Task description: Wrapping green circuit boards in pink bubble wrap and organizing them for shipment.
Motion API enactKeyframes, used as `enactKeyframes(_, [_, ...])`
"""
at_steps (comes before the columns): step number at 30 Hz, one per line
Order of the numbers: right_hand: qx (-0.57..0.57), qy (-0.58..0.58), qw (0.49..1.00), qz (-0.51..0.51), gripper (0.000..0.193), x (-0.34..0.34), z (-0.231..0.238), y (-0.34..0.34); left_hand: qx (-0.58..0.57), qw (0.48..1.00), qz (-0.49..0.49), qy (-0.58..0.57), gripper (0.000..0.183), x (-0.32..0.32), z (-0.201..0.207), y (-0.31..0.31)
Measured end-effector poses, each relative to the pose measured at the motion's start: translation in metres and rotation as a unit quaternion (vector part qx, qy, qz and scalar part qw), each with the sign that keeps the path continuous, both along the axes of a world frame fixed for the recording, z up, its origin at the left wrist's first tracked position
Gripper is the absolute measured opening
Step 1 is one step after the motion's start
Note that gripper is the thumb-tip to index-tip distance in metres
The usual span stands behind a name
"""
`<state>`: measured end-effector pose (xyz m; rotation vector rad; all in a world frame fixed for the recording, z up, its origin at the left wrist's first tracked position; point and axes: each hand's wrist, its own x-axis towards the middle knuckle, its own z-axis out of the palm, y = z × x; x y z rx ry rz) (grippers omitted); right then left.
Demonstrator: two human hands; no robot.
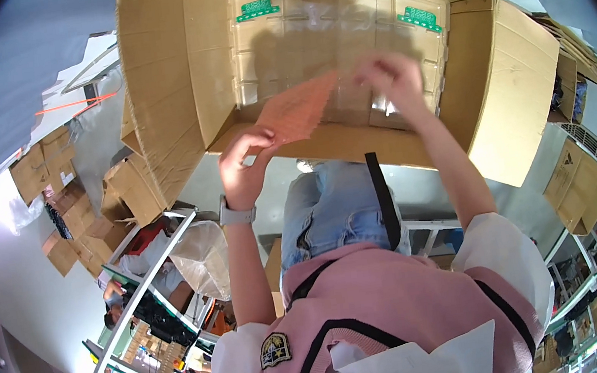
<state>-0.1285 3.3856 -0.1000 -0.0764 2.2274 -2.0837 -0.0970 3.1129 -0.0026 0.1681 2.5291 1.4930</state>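
Note:
A thin orange sheet with a jagged edge [297,112] is pinched at its lower left corner by my left hand [244,159]. It slants up to the right over the open cardboard box [160,91] in front of me. My right hand [391,78], smeared by motion, hovers past the sheet's upper right end, and a gap shows between them. Inside the box lies a brown layer with clear plastic-looking patches [311,43]. On it sit two green perforated pieces, one at the far left [257,9] and one at the far right [419,19].
The box's right flap [514,93] folds outward. Several cardboard boxes [64,193] are stacked on the left. A metal-framed rack [141,303] stands at lower left, with another person [115,298] beyond it. More cartons [578,186] stand to the right.

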Motion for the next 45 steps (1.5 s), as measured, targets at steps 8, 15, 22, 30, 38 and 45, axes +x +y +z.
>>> enactKeyframes(8, [0.624, -0.265, 0.729, -0.094, 0.066, -0.072, -0.282, 0.190, -0.073, 0.994, 0.046, -0.071, 0.016, -0.009, -0.027, 0.014])
enactKeyframes(15, [0.620, -0.300, 0.722, -0.061, 0.039, -0.087, -0.302, 0.196, -0.076, 0.987, 0.102, -0.100, 0.014, -0.016, -0.046, 0.008])
enactKeyframes(22, [0.552, -0.156, 0.811, -0.112, 0.024, -0.070, -0.224, 0.163, -0.053, 0.991, 0.093, -0.081, 0.014, -0.032, -0.043, 0.018])
enactKeyframes(30, [0.141, 0.076, 0.985, 0.059, 0.020, -0.033, 0.008, 0.051, -0.033, 0.997, 0.074, -0.015, 0.014, -0.042, -0.019, 0.027])
enactKeyframes(38, [0.218, 0.230, 0.943, 0.104, 0.032, -0.016, 0.031, 0.038, 0.009, 0.999, 0.036, 0.027, 0.016, -0.036, -0.010, 0.031])
enactKeyframes(45, [0.284, 0.266, 0.916, 0.096, 0.036, -0.005, 0.039, 0.034, 0.012, 0.998, 0.062, 0.022, 0.015, -0.029, 0.000, 0.026])
